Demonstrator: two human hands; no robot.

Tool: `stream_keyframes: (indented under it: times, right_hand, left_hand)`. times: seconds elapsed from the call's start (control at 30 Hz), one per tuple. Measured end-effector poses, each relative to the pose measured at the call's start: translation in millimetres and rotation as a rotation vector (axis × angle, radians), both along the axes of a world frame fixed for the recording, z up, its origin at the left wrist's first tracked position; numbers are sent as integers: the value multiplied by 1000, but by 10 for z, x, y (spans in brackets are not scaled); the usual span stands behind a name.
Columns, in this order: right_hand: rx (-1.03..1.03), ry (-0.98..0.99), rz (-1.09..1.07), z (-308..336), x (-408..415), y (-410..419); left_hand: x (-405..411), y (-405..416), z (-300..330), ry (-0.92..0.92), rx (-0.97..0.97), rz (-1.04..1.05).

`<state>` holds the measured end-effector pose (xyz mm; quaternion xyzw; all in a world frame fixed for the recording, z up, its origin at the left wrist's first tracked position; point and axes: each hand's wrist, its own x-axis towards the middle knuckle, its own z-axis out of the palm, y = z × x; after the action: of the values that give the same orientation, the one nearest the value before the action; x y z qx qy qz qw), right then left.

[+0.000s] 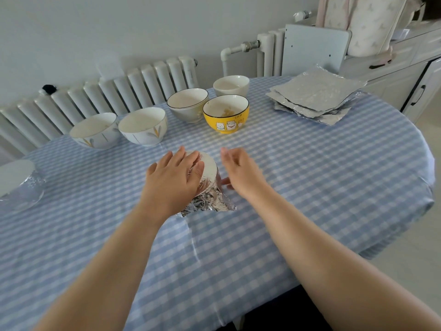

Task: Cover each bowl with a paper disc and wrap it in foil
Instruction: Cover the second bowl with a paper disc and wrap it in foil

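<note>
1. Far left, at nine o'clock: a done bowl (18,181), paper-topped and foil-skirted, sits at the edge of the checked surface (310,187).
2. At ten to twelve o'clock: five open bowls wait along the far side, two white (95,130) with leaf sprigs, a grey (187,105), a plain cream (231,85), and a glossy yellow (226,113) printed with cats.
3. Centre: the left hand (175,177) lies flat on the paper disc (210,166), fingers (177,155) straight and slightly spread, pressing the lid down. Under it the wrapped bowl (207,187) is round, with no long axis to speak of; its crinkled foil (210,203) flares into a loose flap toward five o'clock.
4. Just right of the bowl, at its three o'clock: the right hand (241,174) hovers, fingers (228,156) loosely curled and holding nothing; its thumb looks close to the foil wall, though blur hides whether they touch.
5. Judgement: the coming move likely turns on that loose flap, which lies below and toward the wearer from the right fingers, so the right hand is the nearer to fold it in.
6. At two o'clock: a stack of matte, wrinkled foil sheets (315,96), well apart from both hands.
</note>
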<state>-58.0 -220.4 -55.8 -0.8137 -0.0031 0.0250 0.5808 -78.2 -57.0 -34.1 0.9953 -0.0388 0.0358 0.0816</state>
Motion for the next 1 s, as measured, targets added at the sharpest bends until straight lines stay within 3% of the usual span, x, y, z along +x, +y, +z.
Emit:
stream_keyframes:
  times: [0.1,0.23,0.5,0.67,0.77,0.87,1.0]
  right_hand:
    - [64,87,149,39,-109,106]
    - [119,116,80,-80,-13,94]
    - [9,71,240,-4,197,-22]
    - [-74,-125,6,-131,83,77]
    - [100,-140,-102,-186,-47,174]
    - [381,34,-136,-151,-105,178]
    - [410,89,-185,-188,-108,166]
  left_hand:
    - [2,-2,-8,-11,8,1]
    - [4,-39,41,18,-20,17]
    - [-105,91,107,167,54,-31]
    - [-176,150,36,92,-47,-53]
    - [-180,162,-12,43,-89,-40]
    - [-179,158,-39,3,-103,-31]
    - [-191,130,-30,-9,-113,-19]
